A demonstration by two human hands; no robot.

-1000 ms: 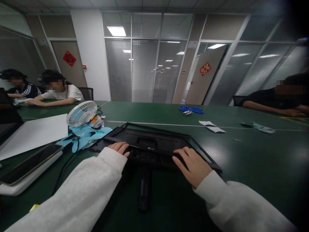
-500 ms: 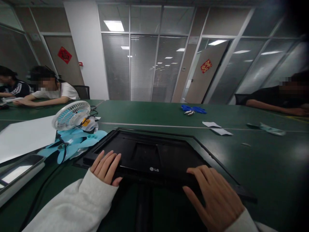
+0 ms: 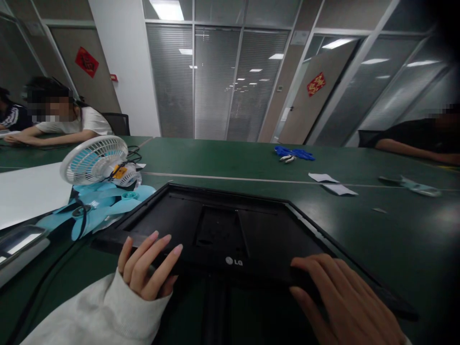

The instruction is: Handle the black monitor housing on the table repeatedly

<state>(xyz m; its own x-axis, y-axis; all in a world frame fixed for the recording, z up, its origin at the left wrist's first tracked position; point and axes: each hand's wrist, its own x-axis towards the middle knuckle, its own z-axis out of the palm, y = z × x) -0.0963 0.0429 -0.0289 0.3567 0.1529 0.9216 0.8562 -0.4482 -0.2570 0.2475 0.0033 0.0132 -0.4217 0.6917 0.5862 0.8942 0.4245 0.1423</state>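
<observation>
A black monitor back cover (image 3: 212,230) with an LG logo lies tilted over a thin black frame (image 3: 319,225) on the green table. A narrow strip between the two shows along the right side. My left hand (image 3: 147,268) grips the cover's near edge left of the logo, fingers on top and thumb mostly hidden at the edge. Right of the logo, my right hand (image 3: 345,292) holds the same edge, its thumb below and fingers over it. A dark upright shape, perhaps a stand (image 3: 215,311), shows dimly below the near edge.
To the left are a white fan (image 3: 97,160), light-blue fan blades (image 3: 104,206), a white board (image 3: 28,191), a phone-like device (image 3: 21,244) and a black cable (image 3: 46,273). Blue gloves (image 3: 294,152) and white papers (image 3: 334,184) lie farther back. People sit at both sides.
The gap between the cover and the frame's right side has narrowed. Both hands stay at the near edge, the left fingers a little more spread. The view has shifted slightly.
</observation>
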